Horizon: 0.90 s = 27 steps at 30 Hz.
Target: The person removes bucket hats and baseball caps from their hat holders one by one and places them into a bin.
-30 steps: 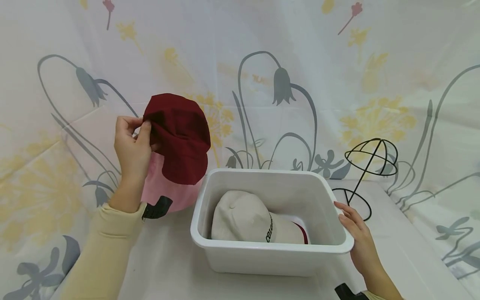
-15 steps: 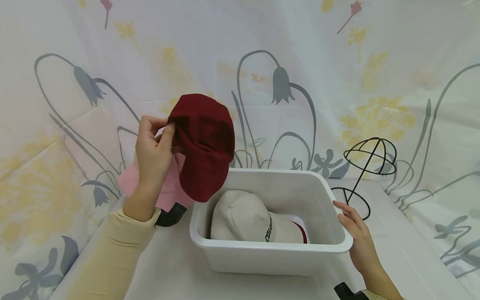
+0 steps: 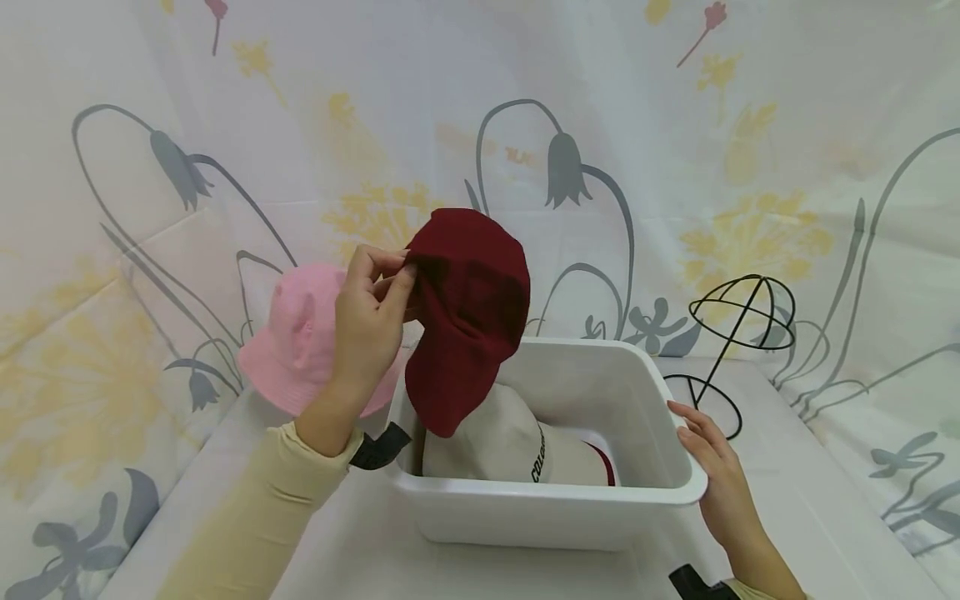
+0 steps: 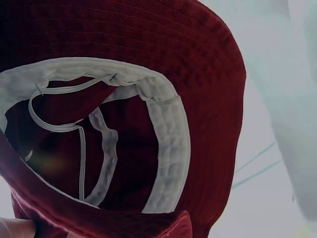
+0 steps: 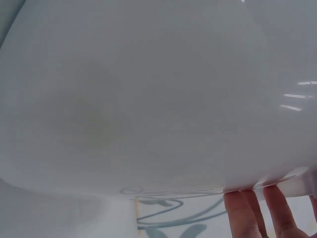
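My left hand [image 3: 375,308] pinches the brim of a dark red bucket hat [image 3: 472,308], which hangs over the left part of a white plastic tub [image 3: 555,517]. In the left wrist view the inside of the red hat [image 4: 213,99] faces the camera, with a white sweatband and a loose elastic cord. Inside the tub lies a cream baseball cap [image 3: 487,442] with dark lettering, partly covered by the red hat. At the tub's right rim, my right hand [image 3: 720,483] holds on with its fingers; in the right wrist view the fingers [image 5: 240,213] meet the rim's edge.
A pink bucket hat [image 3: 303,333] stands left of the tub, partly behind the left forearm. To the right is a black wire hat stand [image 3: 723,358]. The white table [image 3: 352,550] backs onto a flower-printed curtain [image 3: 420,100].
My left hand has carried the red bucket hat rightwards, from in front of the pink hat to over the tub, and slightly lower. The right hand and tub stay put.
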Available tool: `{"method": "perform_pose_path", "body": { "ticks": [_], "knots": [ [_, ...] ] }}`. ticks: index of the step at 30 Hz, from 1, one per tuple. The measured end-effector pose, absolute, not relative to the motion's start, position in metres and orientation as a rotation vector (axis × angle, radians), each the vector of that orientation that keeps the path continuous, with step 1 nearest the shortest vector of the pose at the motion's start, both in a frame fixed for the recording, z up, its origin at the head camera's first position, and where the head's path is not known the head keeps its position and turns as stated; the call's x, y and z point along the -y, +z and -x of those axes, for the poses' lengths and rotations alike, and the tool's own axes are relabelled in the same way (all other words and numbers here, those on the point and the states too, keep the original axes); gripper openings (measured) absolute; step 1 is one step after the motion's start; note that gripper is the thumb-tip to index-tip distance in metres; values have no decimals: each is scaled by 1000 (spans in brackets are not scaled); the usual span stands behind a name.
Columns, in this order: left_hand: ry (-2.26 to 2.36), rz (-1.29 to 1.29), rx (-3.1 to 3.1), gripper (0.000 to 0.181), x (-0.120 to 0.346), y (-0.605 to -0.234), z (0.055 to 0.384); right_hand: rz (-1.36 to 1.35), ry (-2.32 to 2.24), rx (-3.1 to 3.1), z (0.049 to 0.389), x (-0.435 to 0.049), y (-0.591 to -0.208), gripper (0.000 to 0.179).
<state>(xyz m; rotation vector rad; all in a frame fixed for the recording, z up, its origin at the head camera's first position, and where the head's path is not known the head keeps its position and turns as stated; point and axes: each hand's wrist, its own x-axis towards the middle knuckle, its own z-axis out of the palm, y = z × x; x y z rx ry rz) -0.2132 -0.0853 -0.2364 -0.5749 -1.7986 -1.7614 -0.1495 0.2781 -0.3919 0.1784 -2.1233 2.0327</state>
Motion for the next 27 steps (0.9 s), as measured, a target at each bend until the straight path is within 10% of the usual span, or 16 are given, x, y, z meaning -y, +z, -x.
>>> {"method": "perform_pose_path", "body": {
  "ticks": [27],
  "knots": [
    [-1361,808,2349,4,25,-264,210,-156,2006,2143,150,-278,-392,37]
  ]
}}
